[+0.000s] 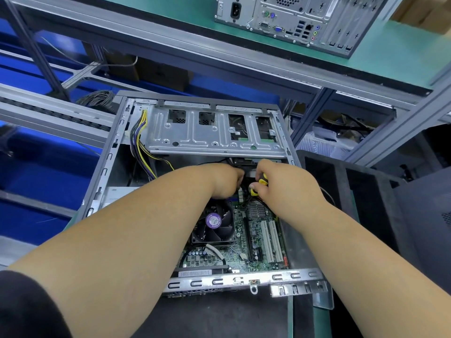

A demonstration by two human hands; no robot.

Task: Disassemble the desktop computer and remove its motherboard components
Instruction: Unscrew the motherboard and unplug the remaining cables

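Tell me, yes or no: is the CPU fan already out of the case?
No, the fan still sits on the motherboard inside the case.

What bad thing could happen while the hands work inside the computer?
The right hand grips a yellow-and-black screwdriver just above the motherboard; a slip might scratch it. The left hand reaches in near the wires, which could snag.
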